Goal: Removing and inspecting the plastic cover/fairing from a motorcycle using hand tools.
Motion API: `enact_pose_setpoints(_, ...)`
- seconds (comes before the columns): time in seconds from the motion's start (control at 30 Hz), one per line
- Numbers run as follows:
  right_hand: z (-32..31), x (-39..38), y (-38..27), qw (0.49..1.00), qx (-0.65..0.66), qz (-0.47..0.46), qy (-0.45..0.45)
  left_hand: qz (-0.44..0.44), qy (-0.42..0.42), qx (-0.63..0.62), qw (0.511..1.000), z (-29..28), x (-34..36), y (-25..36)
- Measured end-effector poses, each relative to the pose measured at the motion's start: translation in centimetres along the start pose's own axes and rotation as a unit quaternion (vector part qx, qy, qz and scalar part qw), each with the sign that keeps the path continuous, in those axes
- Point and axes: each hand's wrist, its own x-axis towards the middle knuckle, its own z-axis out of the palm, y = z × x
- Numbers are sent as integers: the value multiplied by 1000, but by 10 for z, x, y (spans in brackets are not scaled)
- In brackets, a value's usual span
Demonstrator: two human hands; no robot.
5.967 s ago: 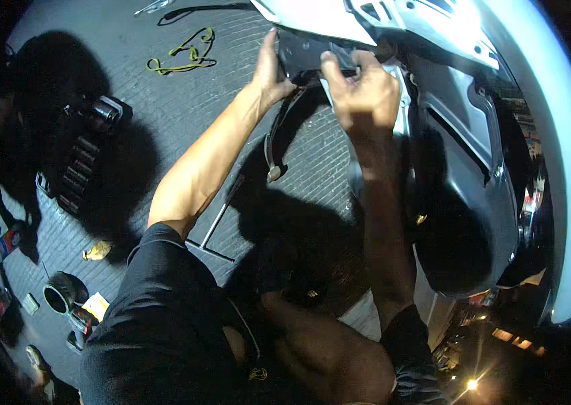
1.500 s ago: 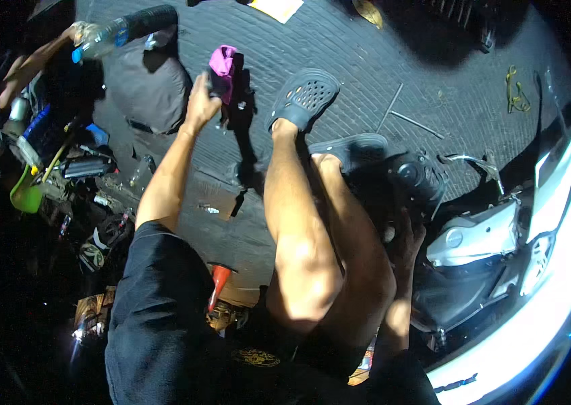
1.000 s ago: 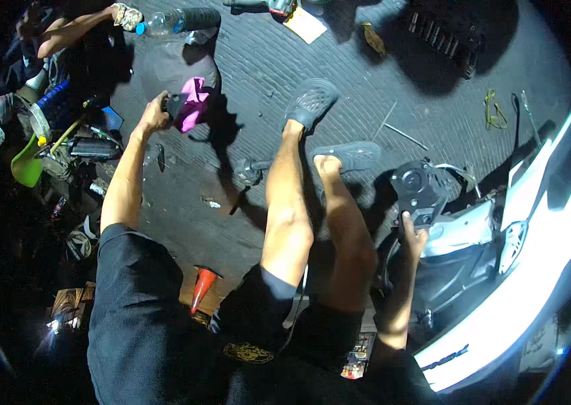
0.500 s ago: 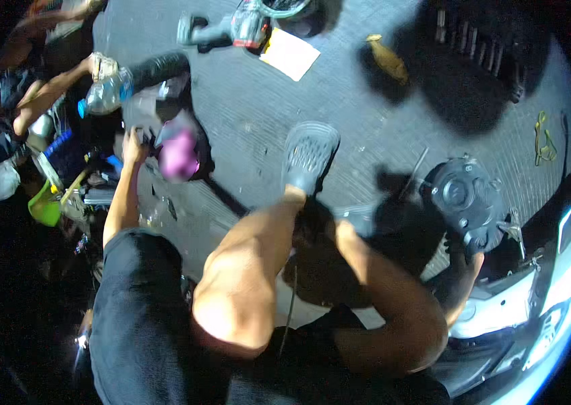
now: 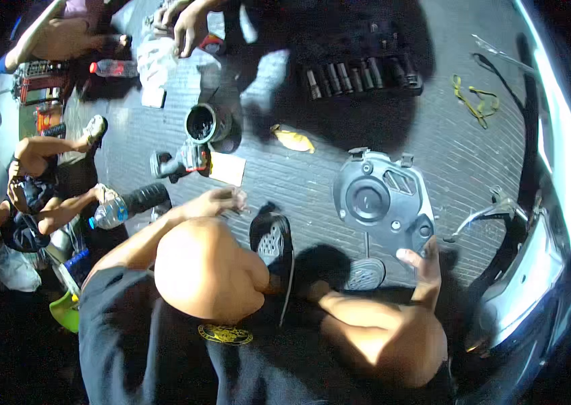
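My right hand [image 5: 424,262] grips the lower right end of a dark plastic engine cover [image 5: 383,196], with the thumb on its face. The cover is held up above the floor, its round boss and slotted vent showing. My left hand [image 5: 221,201] is just beyond my raised left knee, over the floor. Its fingers are bent together; whether something small is between them I cannot make out. Nearest to it are a yellowish-white sheet [image 5: 228,169] and a red-and-black cordless power tool [image 5: 187,159].
A dark tub [image 5: 208,123] stands behind the sheet. Farther off lie a socket set [image 5: 359,75], a yellow scrap [image 5: 293,139] and a yellow cord [image 5: 475,101]. White vehicle bodywork [image 5: 518,290] borders the right. Another person's hands [image 5: 191,27] work at the top; someone else sits left near bottles [image 5: 111,212].
My left hand has come from the left, by the pink thing, to beyond my knee. The engine cover is raised and moved leftward in my right hand. The view has shifted, showing more floor ahead.
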Motion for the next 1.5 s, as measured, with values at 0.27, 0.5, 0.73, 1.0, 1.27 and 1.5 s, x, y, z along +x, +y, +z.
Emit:
enact_pose_setpoints(0.27, -34, -6, 20, 969, 137, -204, -36, 65, -86, 364, 925, 90, 85, 230)
enact_pose_setpoints(0.5, -41, -17, 20, 913, 206, -348, -54, 198, -107, 336, 915, 202, 93, 304)
enact_pose_setpoints(0.73, -57, -27, 36, 882, 283, -368, -86, 231, -119, 289, 921, 257, 91, 304)
enact_pose_setpoints(1.0, -40, -34, 28, 896, 137, -422, 7, 290, 5, 344, 893, 257, 101, 275)
enact_pose_setpoints(1.27, -32, -29, 40, 898, 159, -409, 14, 302, 85, 193, 930, 269, 107, 256)
enact_pose_setpoints(1.5, -65, -60, 29, 800, 330, -496, -67, 313, -7, 73, 947, 303, 119, 289)
